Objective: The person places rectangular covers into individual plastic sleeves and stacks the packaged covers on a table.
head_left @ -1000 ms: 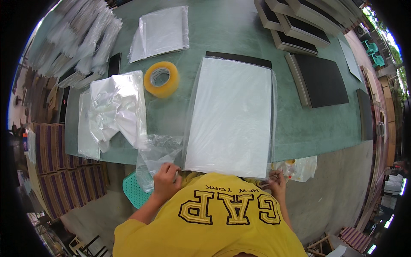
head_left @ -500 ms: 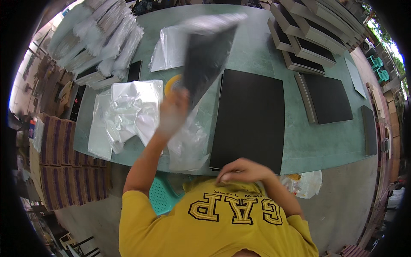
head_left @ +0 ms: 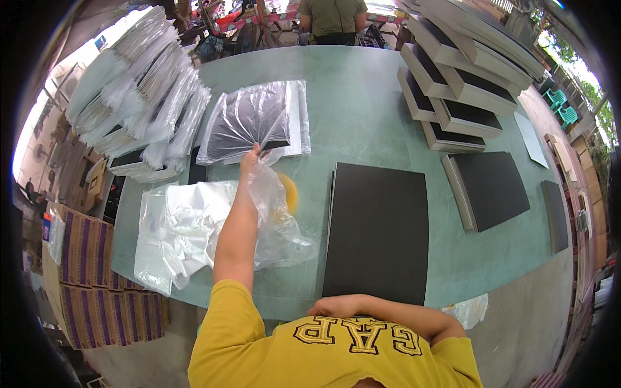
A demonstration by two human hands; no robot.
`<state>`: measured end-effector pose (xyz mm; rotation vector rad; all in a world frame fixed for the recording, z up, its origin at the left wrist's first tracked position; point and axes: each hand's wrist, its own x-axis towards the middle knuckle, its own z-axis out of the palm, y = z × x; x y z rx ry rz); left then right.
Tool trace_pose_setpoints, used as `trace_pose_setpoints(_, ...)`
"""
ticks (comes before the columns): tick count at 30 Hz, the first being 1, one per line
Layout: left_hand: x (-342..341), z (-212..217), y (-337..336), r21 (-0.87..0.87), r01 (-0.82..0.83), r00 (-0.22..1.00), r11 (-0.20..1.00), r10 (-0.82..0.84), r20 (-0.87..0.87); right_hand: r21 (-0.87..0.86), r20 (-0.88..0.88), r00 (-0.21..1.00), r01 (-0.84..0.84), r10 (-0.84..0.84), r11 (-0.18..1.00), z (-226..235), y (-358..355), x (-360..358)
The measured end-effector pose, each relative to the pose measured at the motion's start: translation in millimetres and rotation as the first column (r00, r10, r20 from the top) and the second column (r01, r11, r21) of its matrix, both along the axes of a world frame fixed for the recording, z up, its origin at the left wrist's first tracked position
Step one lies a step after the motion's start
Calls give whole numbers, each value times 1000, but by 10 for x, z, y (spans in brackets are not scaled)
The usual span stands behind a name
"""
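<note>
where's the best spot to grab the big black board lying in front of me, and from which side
Probably the near short edge of the black board, coming from the person's own side. It lies flat on the green table, its near edge at the table's rim by the right hand, so fingers could slip under there. Its left side is crowded by loose plastic bags.

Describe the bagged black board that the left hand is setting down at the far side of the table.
The bagged black board is a flat dark panel inside a clear, wrinkled, glossy plastic bag. It lies flat on the green table, atop a similar pale bagged sheet. The left hand, arm outstretched, pinches its near edge. Stacks of bagged boards stand to its left.
</note>
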<state>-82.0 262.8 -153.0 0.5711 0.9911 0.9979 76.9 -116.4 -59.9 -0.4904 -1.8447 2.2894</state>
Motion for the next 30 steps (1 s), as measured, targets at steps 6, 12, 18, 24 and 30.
trace_pose_setpoints(6,487,72,-191,153,34,972,988,2,-234,55,80,996,-54,50,997,-129,118,367)
trace_pose_setpoints(12,543,300,-324,87,39,997,995,-44,64,139,218,973,-103,71,985,42,233,386)
trace_pose_setpoints(18,185,231,-231,-85,-214,977,973,212,-32,505,268,963,-174,38,846,65,154,-27)
trace_pose_setpoints(24,742,937,-1146,222,9,952,975,60,-301,595,170,919,193,-357,780,-140,-42,-145)
trace_pose_setpoints(30,1251,1490,-1944,388,200,962,900,-106,-250,-368,-4,455,827,-890,424,101,331,795)
